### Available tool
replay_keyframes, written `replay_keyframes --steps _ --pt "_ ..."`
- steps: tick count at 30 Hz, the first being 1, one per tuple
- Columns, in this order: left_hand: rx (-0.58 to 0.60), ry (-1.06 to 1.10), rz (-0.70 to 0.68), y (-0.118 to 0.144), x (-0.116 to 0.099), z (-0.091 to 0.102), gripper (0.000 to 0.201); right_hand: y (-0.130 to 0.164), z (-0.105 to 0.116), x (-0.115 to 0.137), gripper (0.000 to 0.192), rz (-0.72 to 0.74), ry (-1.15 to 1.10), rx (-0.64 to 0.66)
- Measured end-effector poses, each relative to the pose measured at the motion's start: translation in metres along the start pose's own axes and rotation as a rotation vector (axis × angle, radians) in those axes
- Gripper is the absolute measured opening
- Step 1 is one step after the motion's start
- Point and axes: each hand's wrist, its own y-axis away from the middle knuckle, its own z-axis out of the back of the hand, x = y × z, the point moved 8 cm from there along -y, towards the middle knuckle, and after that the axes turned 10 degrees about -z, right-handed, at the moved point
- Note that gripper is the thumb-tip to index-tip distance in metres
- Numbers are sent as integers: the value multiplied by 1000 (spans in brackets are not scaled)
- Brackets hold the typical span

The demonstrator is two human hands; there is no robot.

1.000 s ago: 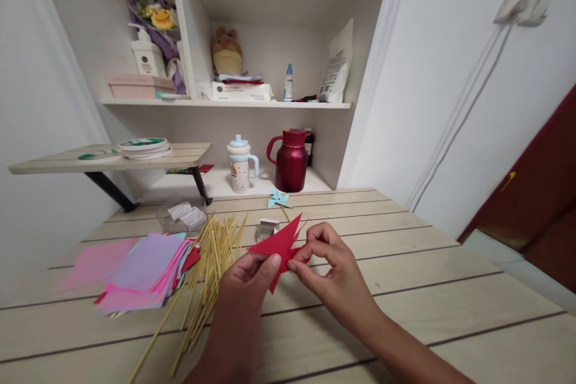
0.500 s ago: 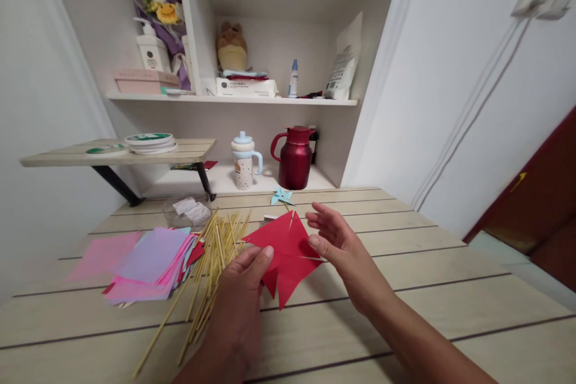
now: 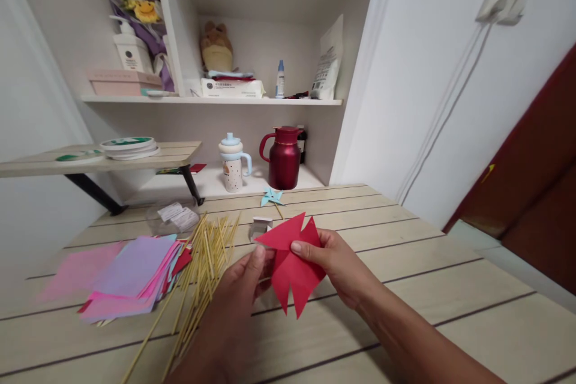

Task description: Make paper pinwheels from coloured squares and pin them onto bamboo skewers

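Note:
A red paper square (image 3: 297, 270) with slits cut in from its corners is held up over the table. My right hand (image 3: 342, 264) pinches it at the right, thumb on the front face and fingers behind. Beside its left edge is my left hand (image 3: 245, 282), thumb raised off the paper and fingertips reaching partly behind it. Those fingertips are partly hidden. Just beyond the paper stands a small open box (image 3: 261, 227). Further back lies a light blue paper pinwheel (image 3: 272, 196) on a stick.
Thin wooden sticks (image 3: 209, 252) lie in a loose bundle left of my hands. Coloured paper sheets (image 3: 130, 276) are stacked further left, near a clear container (image 3: 173, 217). A red jug (image 3: 284, 159) and a spotted cup (image 3: 233, 168) stand at the back.
My right hand has closed on the red paper, and the left thumb has come off it. The paper has turned. The view has shifted to the right.

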Motion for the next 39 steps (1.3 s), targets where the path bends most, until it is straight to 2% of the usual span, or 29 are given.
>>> replay_keyframes --steps 8,11,15,18,24,29,34,39 --pt "66 -360 33 -8 9 5 39 0 -1 -5 30 -31 51 -3" --pt "78 -381 24 -11 10 4 38 -1 -2 -4 27 -29 43 -4" --pt "123 -300 14 -12 14 1 37 0 1 -3 29 -34 39 -21" --pt "67 -307 4 -12 13 4 34 0 2 -3 32 -42 44 -18" --pt "-79 -377 -61 -8 -5 6 26 0 -2 -7 34 -59 60 12" --pt "-152 -395 -81 -3 -4 9 25 1 -4 -10 37 -81 60 10" --pt "-169 -376 -63 -1 5 11 33 0 -7 -13 38 -97 58 25" --pt "-113 -345 -62 -1 5 8 37 -3 -1 -11 40 -83 38 -29"
